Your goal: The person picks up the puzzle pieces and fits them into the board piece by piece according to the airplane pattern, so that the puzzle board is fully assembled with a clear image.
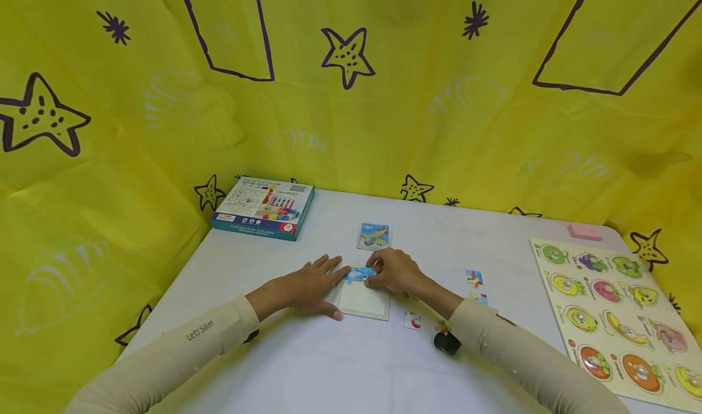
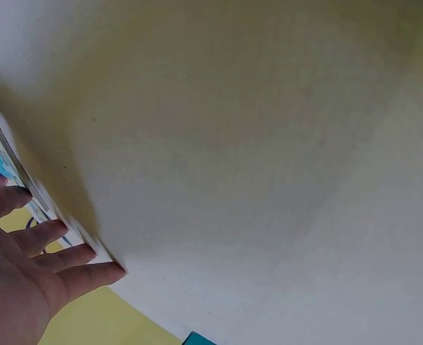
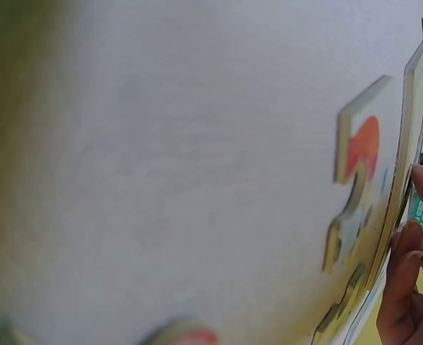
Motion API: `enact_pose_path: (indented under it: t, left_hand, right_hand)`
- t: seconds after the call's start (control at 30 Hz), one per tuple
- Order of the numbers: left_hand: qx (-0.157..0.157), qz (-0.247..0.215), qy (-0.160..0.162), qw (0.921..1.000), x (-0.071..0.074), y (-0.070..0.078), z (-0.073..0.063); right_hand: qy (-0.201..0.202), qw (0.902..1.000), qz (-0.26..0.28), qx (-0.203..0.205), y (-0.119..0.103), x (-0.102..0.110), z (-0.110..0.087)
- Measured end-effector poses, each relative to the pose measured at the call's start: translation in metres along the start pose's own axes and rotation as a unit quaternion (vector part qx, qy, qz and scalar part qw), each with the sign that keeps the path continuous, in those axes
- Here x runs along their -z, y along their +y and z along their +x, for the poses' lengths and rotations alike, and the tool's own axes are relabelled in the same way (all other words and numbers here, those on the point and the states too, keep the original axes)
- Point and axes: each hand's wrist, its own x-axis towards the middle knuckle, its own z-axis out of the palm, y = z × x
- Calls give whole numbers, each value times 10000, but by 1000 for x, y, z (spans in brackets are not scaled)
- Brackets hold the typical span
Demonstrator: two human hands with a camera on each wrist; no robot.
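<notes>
A shallow square puzzle tray [image 1: 363, 302] lies at the middle of the table, with blue puzzle pieces [image 1: 356, 274] along its far edge. My left hand [image 1: 309, 285] is spread flat at the tray's left side, its index fingertip touching the blue pieces; the left wrist view shows its fingers [image 2: 82, 277] apart. With thumb and index finger, my right hand [image 1: 396, 270] pinches a blue piece at the tray's far right corner. The fingers partly hide that piece. Loose puzzle pieces [image 3: 362, 147] lie right of the tray, some partly covered by the right arm.
A small airplane picture puzzle [image 1: 375, 236] lies beyond the tray. At the back left is a teal-edged box [image 1: 263, 210]. A fruit peg board [image 1: 598, 309] covers the right side, a pink block [image 1: 585, 231] behind it. More loose pieces [image 1: 474, 278] lie right of the forearm.
</notes>
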Motion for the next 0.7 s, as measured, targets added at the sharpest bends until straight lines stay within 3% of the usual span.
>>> enact_pose_path:
  t: [0.4, 0.7]
  left_hand:
    - [-22, 72, 75, 9999, -1, 0, 1]
    - [-35, -5, 15, 10000, -2, -1, 3]
  right_hand:
    - [121, 9998, -140, 71, -1, 1, -1]
    - [34, 9999, 95, 125, -1, 3, -4]
